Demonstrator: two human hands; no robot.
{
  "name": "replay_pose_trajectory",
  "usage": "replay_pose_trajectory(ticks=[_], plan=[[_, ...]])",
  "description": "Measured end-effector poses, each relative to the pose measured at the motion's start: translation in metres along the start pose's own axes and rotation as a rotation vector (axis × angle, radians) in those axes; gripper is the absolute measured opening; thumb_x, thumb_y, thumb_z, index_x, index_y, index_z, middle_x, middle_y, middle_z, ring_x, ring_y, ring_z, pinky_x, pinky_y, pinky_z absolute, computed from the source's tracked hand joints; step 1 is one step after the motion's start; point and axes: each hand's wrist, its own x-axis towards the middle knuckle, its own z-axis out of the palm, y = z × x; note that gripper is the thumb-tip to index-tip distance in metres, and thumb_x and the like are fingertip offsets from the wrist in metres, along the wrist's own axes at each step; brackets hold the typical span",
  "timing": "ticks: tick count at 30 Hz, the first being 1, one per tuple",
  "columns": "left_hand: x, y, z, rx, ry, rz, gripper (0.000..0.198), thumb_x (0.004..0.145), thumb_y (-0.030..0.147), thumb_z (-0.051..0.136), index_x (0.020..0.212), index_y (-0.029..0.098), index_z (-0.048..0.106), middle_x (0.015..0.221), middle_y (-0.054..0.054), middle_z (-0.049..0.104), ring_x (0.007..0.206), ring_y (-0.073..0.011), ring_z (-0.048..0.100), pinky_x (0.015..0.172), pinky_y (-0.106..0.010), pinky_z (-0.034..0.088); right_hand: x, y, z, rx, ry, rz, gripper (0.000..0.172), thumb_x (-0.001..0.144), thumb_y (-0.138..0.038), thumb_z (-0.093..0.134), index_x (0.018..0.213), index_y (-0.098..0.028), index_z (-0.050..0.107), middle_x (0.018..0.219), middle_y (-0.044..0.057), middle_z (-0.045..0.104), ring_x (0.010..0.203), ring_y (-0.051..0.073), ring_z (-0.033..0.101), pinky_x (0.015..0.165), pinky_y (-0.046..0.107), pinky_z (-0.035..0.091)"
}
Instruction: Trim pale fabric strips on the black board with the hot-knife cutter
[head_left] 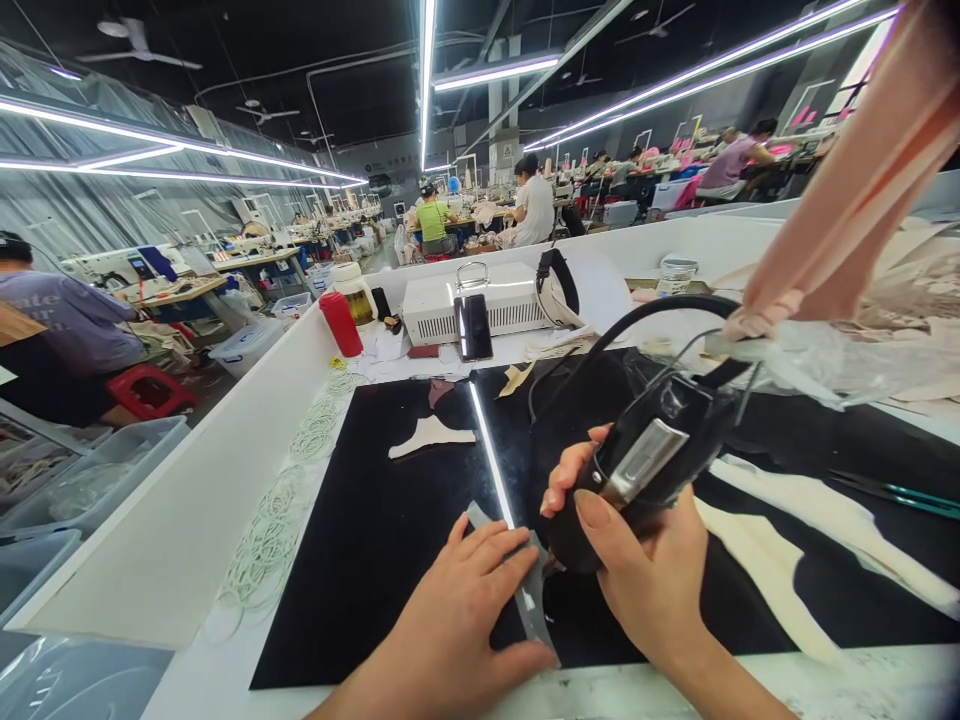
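My right hand (pixel 645 570) is wrapped round a black hand-held tool (pixel 637 465) with a silver plate and a black cable, its tip pointing down at the black glossy mat (pixel 375 540). My left hand (pixel 457 600) lies flat, fingers spread, pressing a thin grey strip of material (pixel 529 600) onto the mat just left of the tool's tip. A cream fabric cut-out (pixel 431 437) lies farther back on the mat. Pale fabric pieces (pixel 780 590) lie to the right of my hands.
A white machine box (pixel 480 305) with a phone (pixel 473 327) leaning on it stands at the back, beside a red bottle (pixel 341 323). Coils of white elastic rings (pixel 285 510) line the left edge. Pink fabric (pixel 847 190) hangs top right. Other people sit at distant workstations.
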Motion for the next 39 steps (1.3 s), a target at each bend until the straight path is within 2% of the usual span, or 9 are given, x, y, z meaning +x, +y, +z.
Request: replay_pose_trajectory(ticks=[5, 9, 13, 20, 25, 30, 33, 36, 39], plan=[[0.002, 0.005, -0.002, 0.05, -0.03, -0.044, 0.079, 0.082, 0.043, 0.083, 0.15, 0.02, 0.048, 0.157, -0.011, 0.048, 0.147, -0.0353, 0.04, 0.124, -0.068, 0.015, 0.0, 0.001, -0.002, -0.002, 0.0, -0.005, 0.023, 0.091, -0.032, 0.075, 0.108, -0.029, 0.06, 0.09, -0.003, 0.065, 0.067, 0.013, 0.064, 0.064, 0.03, 0.056], [-0.001, 0.0, 0.001, 0.087, 0.182, -0.083, 0.055, 0.091, 0.03, 0.073, 0.142, 0.019, 0.055, 0.146, -0.012, 0.056, 0.136, -0.0298, 0.052, 0.122, -0.06, 0.032, 0.0, -0.002, -0.002, 0.013, 0.002, 0.015, 0.025, 0.09, -0.032, 0.076, 0.109, -0.03, 0.06, 0.09, -0.003, 0.065, 0.068, 0.013, 0.064, 0.066, 0.03, 0.057], [-0.001, -0.015, 0.001, 0.117, 0.381, -0.137, 0.039, 0.098, 0.026, 0.061, 0.136, 0.018, 0.058, 0.132, -0.012, 0.062, 0.125, -0.0292, 0.057, 0.108, -0.051, 0.051, 0.002, -0.004, -0.001, 0.025, 0.002, 0.026, 0.027, 0.089, -0.034, 0.078, 0.109, -0.03, 0.06, 0.089, -0.003, 0.066, 0.069, 0.013, 0.064, 0.067, 0.03, 0.058], [0.013, -0.035, -0.005, 0.067, 0.421, -0.178, 0.025, 0.095, 0.018, 0.064, 0.119, 0.019, 0.065, 0.124, -0.009, 0.063, 0.121, -0.0276, 0.057, 0.106, -0.048, 0.049, 0.011, -0.006, -0.009, -0.075, 0.035, -0.001, 0.035, 0.086, -0.038, 0.08, 0.111, -0.03, 0.058, 0.089, -0.002, 0.067, 0.066, 0.015, 0.066, 0.064, 0.031, 0.059], [0.013, -0.037, -0.003, 0.007, 0.424, -0.172, 0.008, 0.094, 0.015, 0.062, 0.097, 0.022, 0.064, 0.117, -0.005, 0.066, 0.119, -0.0252, 0.057, 0.103, -0.043, 0.048, 0.017, -0.014, -0.02, -0.259, 0.045, -0.036, 0.035, 0.083, -0.044, 0.081, 0.106, -0.029, 0.059, 0.091, -0.002, 0.069, 0.07, 0.017, 0.067, 0.068, 0.032, 0.057], [0.012, -0.039, -0.003, -0.084, 0.437, -0.161, 0.007, 0.095, 0.019, 0.057, 0.091, 0.023, 0.06, 0.11, -0.003, 0.068, 0.11, -0.0242, 0.061, 0.098, -0.041, 0.048, 0.026, -0.023, -0.032, -0.517, 0.087, -0.058, 0.036, 0.085, -0.047, 0.077, 0.11, -0.029, 0.06, 0.099, 0.001, 0.067, 0.084, 0.022, 0.066, 0.077, 0.039, 0.054], [0.01, -0.037, -0.005, -0.121, 0.44, -0.184, 0.01, 0.097, 0.028, 0.055, 0.092, 0.024, 0.061, 0.102, -0.002, 0.068, 0.1, -0.0236, 0.063, 0.09, -0.039, 0.049, 0.03, -0.026, -0.042, -0.69, 0.129, -0.145, 0.046, 0.085, -0.047, 0.076, 0.123, -0.028, 0.059, 0.107, 0.004, 0.063, 0.094, 0.025, 0.062, 0.084, 0.044, 0.051], [0.008, -0.031, -0.007, -0.167, 0.408, -0.288, 0.014, 0.097, 0.034, 0.054, 0.09, 0.025, 0.063, 0.094, 0.0, 0.067, 0.092, -0.0221, 0.064, 0.084, -0.035, 0.047, 0.026, -0.031, -0.053, -0.704, 0.314, -0.363, 0.069, 0.079, -0.038, 0.083, 0.14, -0.028, 0.051, 0.119, 0.006, 0.057, 0.098, 0.024, 0.058, 0.091, 0.044, 0.048], [0.008, -0.024, -0.007, -0.187, 0.387, -0.356, 0.015, 0.095, 0.035, 0.055, 0.086, 0.025, 0.063, 0.089, 0.002, 0.066, 0.086, -0.0202, 0.063, 0.08, -0.032, 0.045, 0.012, -0.032, -0.06, -0.64, 0.405, -0.556, 0.035, 0.08, -0.022, 0.081, 0.111, -0.026, 0.065, 0.094, 0.0, 0.059, 0.081, 0.018, 0.056, 0.079, 0.032, 0.046]])
